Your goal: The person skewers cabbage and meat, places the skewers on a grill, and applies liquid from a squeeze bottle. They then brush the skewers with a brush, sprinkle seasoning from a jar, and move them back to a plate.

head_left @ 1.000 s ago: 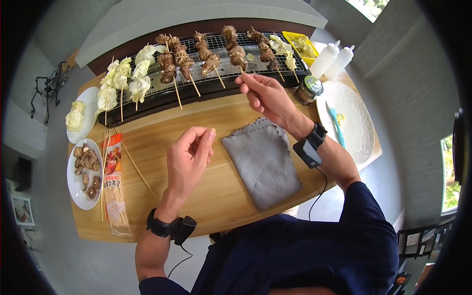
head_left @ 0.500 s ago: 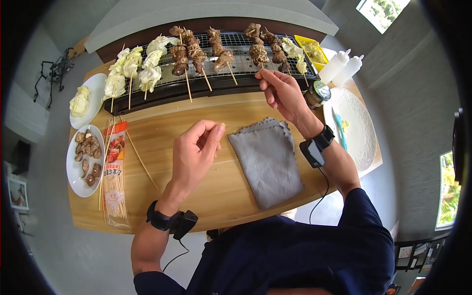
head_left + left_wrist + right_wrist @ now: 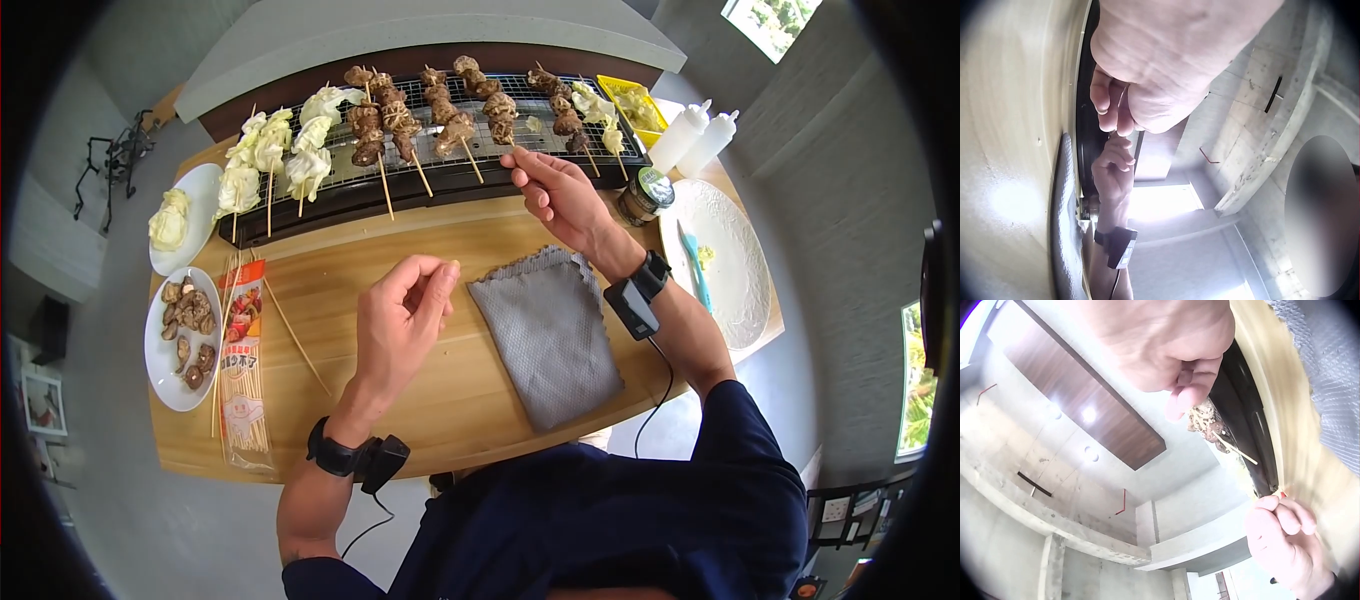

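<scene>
In the head view, my right hand pinches the bare stick end of a mushroom skewer between thumb and fingertips. The skewer slants over the wire grill, its top leaning left, beside other brown mushroom skewers. My left hand hovers over the wooden table, fingers loosely curled and thumb against the forefinger, with nothing visible in it. In the right wrist view, brown pieces and a pale stick show beyond the right fingers. A grey cloth lies below the right hand.
Cabbage skewers occupy the grill's left end. Left stand plates of cabbage and mushrooms, beside a bag of sticks. Right are a seasoning jar, white squeeze bottles, a yellow tray and a plate with a blue brush.
My right hand has shifted the pinched skewer left along the grill, and its top now leans further left. The left hand stays over the table. The head view has also shifted slightly.
</scene>
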Demonstrator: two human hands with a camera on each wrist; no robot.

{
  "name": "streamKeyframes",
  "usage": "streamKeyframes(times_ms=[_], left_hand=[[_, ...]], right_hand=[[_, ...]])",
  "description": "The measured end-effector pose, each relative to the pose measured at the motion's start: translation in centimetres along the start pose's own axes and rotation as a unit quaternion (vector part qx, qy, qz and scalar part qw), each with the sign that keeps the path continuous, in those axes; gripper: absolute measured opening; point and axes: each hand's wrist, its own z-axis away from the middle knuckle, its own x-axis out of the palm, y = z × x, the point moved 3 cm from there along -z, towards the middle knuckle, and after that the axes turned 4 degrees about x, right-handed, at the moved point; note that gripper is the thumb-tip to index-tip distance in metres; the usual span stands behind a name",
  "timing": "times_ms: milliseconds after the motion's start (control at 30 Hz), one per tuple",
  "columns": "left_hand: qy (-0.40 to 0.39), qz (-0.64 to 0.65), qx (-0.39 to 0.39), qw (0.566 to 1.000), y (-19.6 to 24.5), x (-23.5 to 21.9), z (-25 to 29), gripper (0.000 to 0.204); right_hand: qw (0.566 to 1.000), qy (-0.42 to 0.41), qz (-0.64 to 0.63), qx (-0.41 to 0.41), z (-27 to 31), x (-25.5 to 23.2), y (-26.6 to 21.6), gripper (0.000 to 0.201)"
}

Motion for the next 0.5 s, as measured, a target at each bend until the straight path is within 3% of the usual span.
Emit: streamKeyframes(times_ms=[167, 500], left_hand=[[0.001, 0.000, 0.003, 1.000, 0.04, -0.04, 0.01, 0.021], [-0.005, 0.005, -0.003, 1.000, -0.07, 0.06, 0.05, 0.022]], right_hand=[[0.999, 0.023, 0.028, -0.035, 0.70, -0.02, 0.15, 0.025], [0.999, 0.035, 0.032, -0.015, 0.47, -0.43, 0.44, 0.026]])
